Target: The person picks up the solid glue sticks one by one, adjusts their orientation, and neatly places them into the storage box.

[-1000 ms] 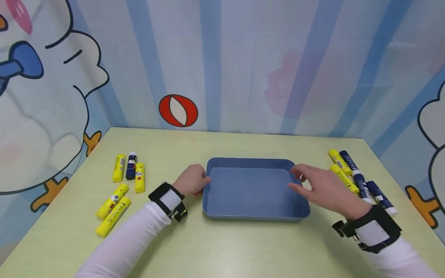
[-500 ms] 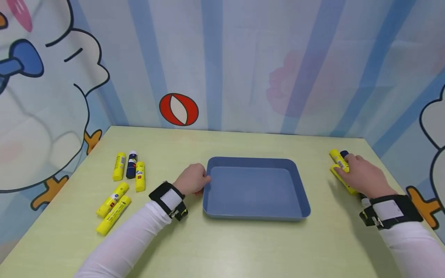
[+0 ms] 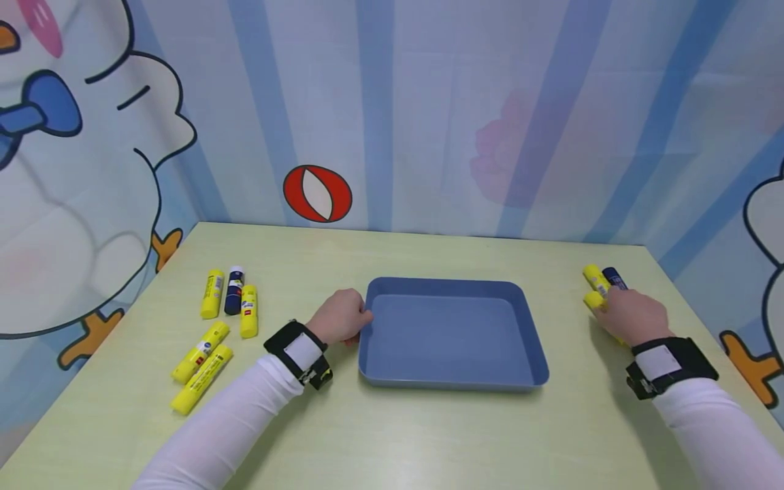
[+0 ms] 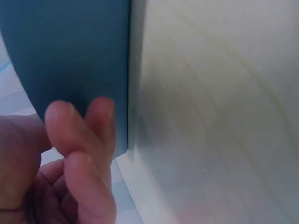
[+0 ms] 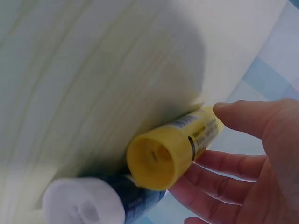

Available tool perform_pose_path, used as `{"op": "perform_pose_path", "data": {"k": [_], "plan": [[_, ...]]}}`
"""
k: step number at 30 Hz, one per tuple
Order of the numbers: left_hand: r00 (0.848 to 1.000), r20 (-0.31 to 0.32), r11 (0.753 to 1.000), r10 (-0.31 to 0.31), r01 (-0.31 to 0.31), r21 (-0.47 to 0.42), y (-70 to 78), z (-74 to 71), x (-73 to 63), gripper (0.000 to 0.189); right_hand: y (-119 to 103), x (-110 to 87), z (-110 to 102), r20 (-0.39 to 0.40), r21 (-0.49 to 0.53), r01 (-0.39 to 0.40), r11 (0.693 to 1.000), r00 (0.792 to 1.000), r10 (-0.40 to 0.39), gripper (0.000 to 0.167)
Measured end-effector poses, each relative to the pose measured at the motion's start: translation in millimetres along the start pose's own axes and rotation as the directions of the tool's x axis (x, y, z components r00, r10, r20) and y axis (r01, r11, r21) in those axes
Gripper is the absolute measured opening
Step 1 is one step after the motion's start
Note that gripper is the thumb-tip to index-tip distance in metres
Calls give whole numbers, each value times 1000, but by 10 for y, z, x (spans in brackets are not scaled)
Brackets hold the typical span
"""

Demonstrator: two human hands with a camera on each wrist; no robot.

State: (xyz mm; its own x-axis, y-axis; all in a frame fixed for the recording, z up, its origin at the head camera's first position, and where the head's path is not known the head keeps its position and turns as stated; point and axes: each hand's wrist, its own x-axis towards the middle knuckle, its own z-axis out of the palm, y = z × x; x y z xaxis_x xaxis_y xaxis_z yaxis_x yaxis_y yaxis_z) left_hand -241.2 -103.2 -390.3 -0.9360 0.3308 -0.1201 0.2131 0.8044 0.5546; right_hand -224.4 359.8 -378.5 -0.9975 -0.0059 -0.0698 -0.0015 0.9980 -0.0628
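Observation:
My left hand (image 3: pixel 335 316) pinches the left rim of a shallow blue-grey tray (image 3: pixel 453 340). In the left wrist view its curled fingertips (image 4: pixel 63 123) lie against the tray's outer wall (image 4: pixel 70 51). Over at the right, my right hand (image 3: pixel 637 316) grips a yellow glue stick (image 5: pixel 201 135), thumb on one side and fingers on the other. The hollow end of that stick faces the right wrist camera. Right beside it lies a dark blue glue stick with a white end (image 5: pixel 84 200). In the head view the hand hides most of this group.
Another yellow glue stick (image 3: pixel 595 278) and a dark blue one (image 3: pixel 614 277) show behind the right hand. On the table's left lie several yellow glue sticks (image 3: pixel 200 352) and one dark blue (image 3: pixel 234 290). A printed cloth backdrop (image 3: pixel 429 136) rises behind the table (image 3: pixel 429 435).
My right hand has gone from the tray's right edge to the right-hand group and taken hold of a yellow glue stick. The left hand has stayed on the tray's rim.

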Motion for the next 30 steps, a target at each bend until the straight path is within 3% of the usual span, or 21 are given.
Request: {"op": "perform_pose_path", "data": {"k": [10, 20, 24, 30], "plan": [[1000, -7, 1000, 12, -12, -1, -52, 31, 16, 44, -16, 63, 100, -29, -35, 43, 998, 999, -44, 29], [1000, -3, 1000, 10, -10, -11, -43, 29, 23, 44, -69, 88, 66, 9, -29, 35, 999, 999, -35, 28], [1000, -1, 1000, 8, -8, -19, -45, 31, 25, 44, -168, 92, -20, -42, 30, 39, 999, 998, -38, 33], [1000, 3, 1000, 2, -2, -26, -59, 31, 28, 44, -574, 29, -240, -172, 109, 122, 986, 980, -102, 31]]}}
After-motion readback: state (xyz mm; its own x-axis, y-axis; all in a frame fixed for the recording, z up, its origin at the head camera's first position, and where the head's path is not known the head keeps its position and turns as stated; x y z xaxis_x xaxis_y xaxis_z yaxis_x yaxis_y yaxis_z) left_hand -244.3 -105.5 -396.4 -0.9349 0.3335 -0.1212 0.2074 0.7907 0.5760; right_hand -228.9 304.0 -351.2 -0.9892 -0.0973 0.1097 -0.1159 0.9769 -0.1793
